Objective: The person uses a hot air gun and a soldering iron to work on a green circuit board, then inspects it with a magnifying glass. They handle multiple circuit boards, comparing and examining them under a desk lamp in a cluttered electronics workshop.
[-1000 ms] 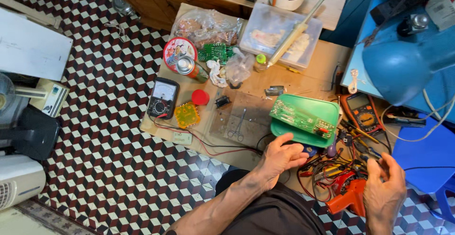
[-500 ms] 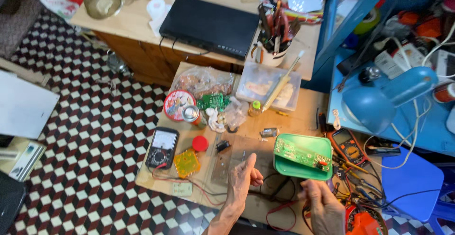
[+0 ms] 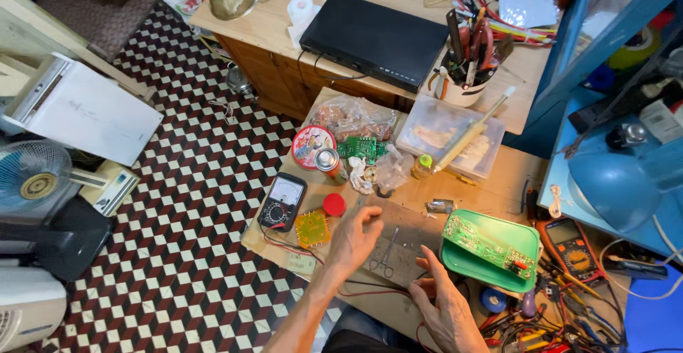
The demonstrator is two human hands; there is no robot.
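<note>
My left hand (image 3: 356,239) hovers with spread fingers over the left part of a grey work mat (image 3: 409,228) and holds nothing that I can see. A yellow circuit board (image 3: 311,228) and a red cap (image 3: 334,204) lie just left of it. Small metal forceps (image 3: 386,253) rest on the mat between my hands. My right hand (image 3: 445,303) lies flat on the mat's near right corner, empty, beside a green tray (image 3: 523,235) that carries a green circuit board (image 3: 487,243).
An analog multimeter (image 3: 282,201), a round tin (image 3: 313,146), a spray can (image 3: 329,163) and plastic bags sit on the low wooden table (image 3: 498,189). An orange multimeter (image 3: 573,250) and tangled wires lie right. A black player (image 3: 373,40) sits behind; a fan (image 3: 35,178) stands left.
The view has tilted up toward the back table. My left hand has moved left over the mat, and my right hand has come up from the wires to the mat's corner.
</note>
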